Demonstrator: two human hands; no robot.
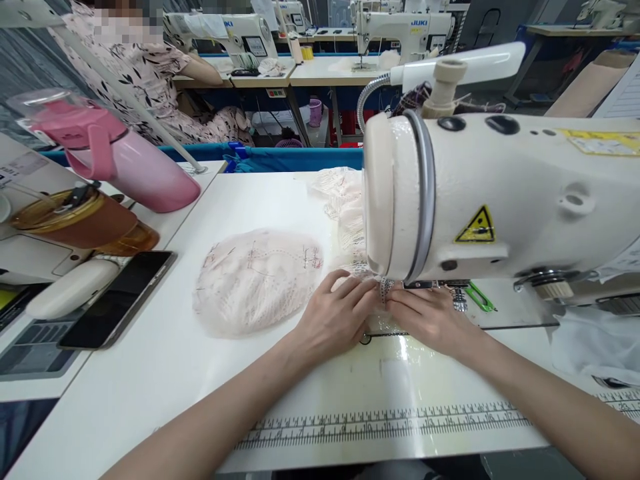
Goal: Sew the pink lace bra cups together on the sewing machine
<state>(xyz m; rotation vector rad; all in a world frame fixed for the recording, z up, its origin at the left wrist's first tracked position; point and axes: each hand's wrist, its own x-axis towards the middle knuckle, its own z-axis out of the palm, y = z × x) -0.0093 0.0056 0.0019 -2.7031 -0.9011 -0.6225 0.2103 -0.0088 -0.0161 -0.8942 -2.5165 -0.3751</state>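
Both hands are at the sewing machine (500, 193), below its head. My left hand (340, 310) is closed, its bent fingers on the near end of a pale pink lace fabric (345, 200). My right hand (433, 317) is closed too, fingertips together on the fabric's edge beside the presser foot area. The machine head hides the needle and part of the cloth, which runs away from me behind it. Left of my left hand lies a rounded sheer pink piece (257, 280) with red marks. Green thread snips (480, 298) lie just right of my right hand.
A printed ruler (375, 425) runs along the table's front edge. To the left are a black phone (120, 300), an amber cup (80, 220) and a pink bottle (135, 160). Beyond the blue cloth edge, a person (145, 73) sits near other sewing machines (405, 33).
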